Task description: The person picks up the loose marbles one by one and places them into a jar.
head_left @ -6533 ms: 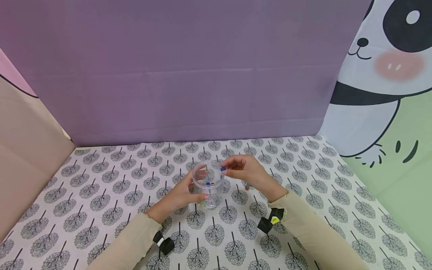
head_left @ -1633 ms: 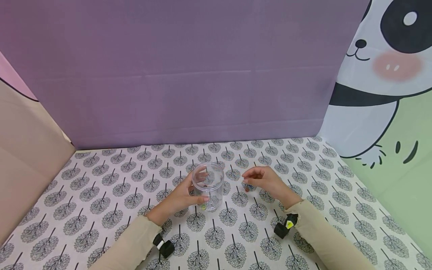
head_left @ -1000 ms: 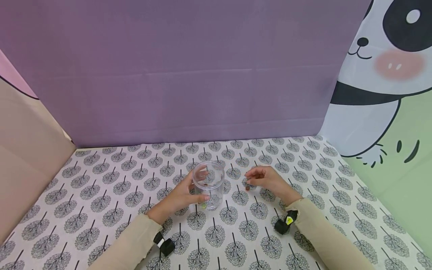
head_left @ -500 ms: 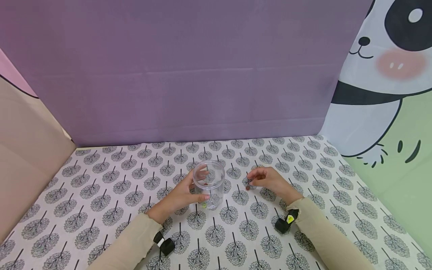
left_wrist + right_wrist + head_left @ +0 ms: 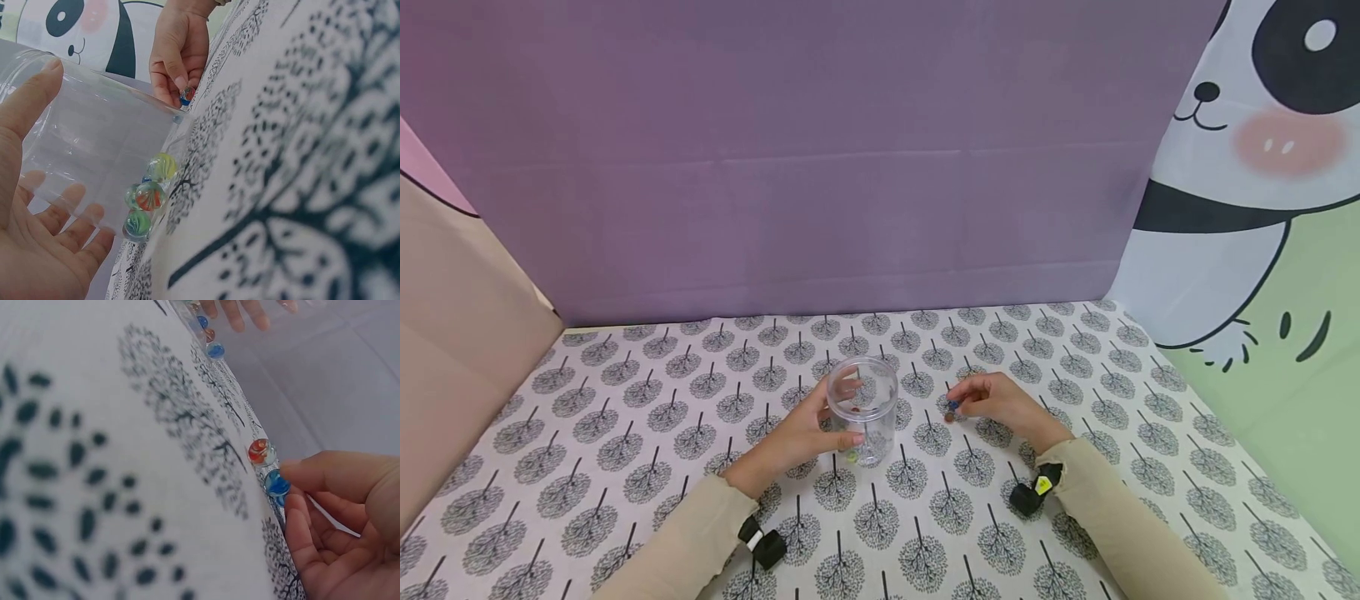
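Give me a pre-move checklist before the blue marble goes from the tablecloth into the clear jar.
1. Blue marble pinched by right hand: ok, fingertips close on it.
2. Marble lifted off the tablecloth: cannot tell.
3. Clear jar upright with open mouth: ok.
4. Jar steadied by left hand: ok, fingers wrap its side.
5. Red marble clear of the pinch: ok, it lies just beside, untouched.
6. Room in the jar: ok, only a few marbles at its bottom.

Jar [image 5: 200, 307] cropped (top edge)
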Available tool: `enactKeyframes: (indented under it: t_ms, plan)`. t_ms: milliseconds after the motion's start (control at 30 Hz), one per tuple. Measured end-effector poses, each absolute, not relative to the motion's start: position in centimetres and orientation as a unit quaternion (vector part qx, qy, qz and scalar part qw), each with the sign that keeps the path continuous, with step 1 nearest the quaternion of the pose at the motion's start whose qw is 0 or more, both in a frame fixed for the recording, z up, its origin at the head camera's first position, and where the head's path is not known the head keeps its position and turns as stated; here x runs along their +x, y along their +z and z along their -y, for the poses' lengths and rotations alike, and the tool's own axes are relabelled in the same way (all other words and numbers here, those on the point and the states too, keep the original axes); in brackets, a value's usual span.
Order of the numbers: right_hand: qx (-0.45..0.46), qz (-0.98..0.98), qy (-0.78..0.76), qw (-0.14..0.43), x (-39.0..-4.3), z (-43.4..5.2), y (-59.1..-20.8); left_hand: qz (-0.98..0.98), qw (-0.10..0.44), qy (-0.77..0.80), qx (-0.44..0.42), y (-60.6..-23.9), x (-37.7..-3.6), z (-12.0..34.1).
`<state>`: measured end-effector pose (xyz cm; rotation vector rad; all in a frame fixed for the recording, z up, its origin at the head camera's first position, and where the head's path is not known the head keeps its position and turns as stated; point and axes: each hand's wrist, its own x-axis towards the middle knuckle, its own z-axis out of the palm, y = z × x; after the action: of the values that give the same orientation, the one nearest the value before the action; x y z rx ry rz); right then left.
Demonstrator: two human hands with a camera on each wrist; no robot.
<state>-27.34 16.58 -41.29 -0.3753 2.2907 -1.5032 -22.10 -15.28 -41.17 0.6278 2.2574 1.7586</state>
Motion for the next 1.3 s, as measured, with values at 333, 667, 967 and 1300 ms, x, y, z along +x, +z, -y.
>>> enactKeyframes:
  t_ms: [333,667,967,1300]
  plan:
    - [-0.132,-0.832,-0.505,0.188,-27.26,-16.32,-41.15,-0.767,0.107,0.596,0.213,-41.23,-22.14,15.36]
    - [-0.132,-0.842,-0.491,0.182,-27.22,-16.07,-41.48,-0.767,0.11,0.598,0.208,-41.17,-22.01,15.36]
    - [-0.119,-0.841,-0.495,0.181,-27.33,-16.23,-41.41,-0.764,0.11,0.6,0.208,-41.06,-22.07,15.27]
    - [-0.11,-0.838,-0.501,0.183,-27.25,-16.21,-41.24,-0.765,0.108,0.6,0.208,-41.03,-22.02,15.27]
